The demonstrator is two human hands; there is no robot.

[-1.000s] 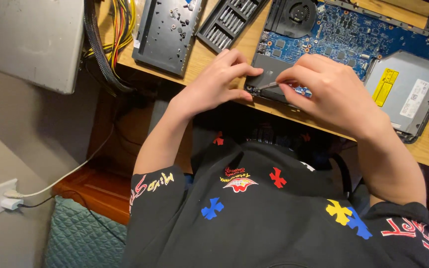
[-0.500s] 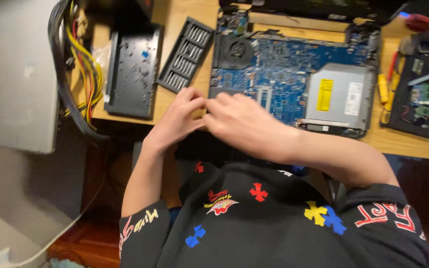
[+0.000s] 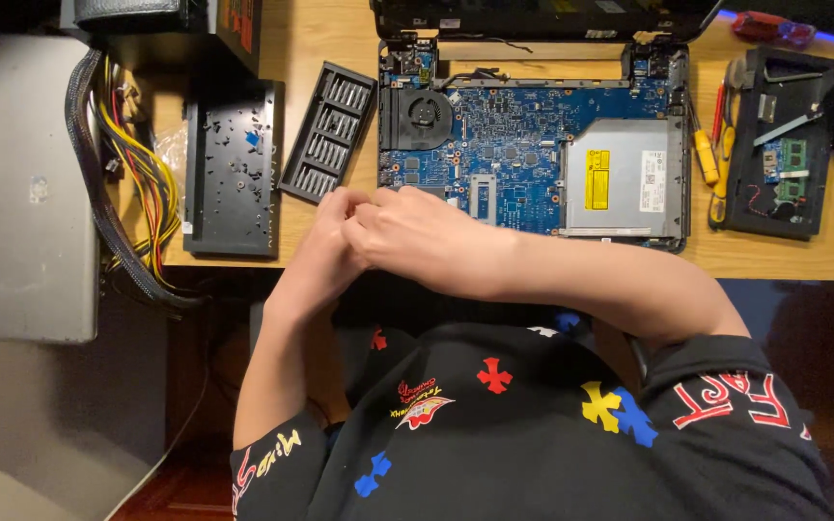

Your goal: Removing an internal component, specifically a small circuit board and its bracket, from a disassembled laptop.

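An opened laptop [image 3: 514, 154] lies on the wooden desk [image 3: 784, 256], its blue circuit board, black fan [image 3: 417, 116] and silver drive [image 3: 620, 178] exposed. My left hand [image 3: 325, 246] and my right hand [image 3: 417, 236] are pressed together at the laptop's front left corner. Their fingertips meet just over the desk edge. The fingers of both are curled, and whatever is between them is hidden. My right forearm crosses in front of the laptop's front edge.
A black bit holder [image 3: 328, 145] and a black panel with screws [image 3: 234, 169] lie left of the laptop. To the right are yellow-handled screwdrivers [image 3: 707, 159] and a black tray with small parts [image 3: 779, 145]. A grey computer case [image 3: 21, 193] with bundled cables [image 3: 137, 183] stands at far left.
The view has pulled back and levelled, showing the whole laptop. My hands have come off the laptop's edge, where they pinched a dark flat part, and closed together at its front left corner.
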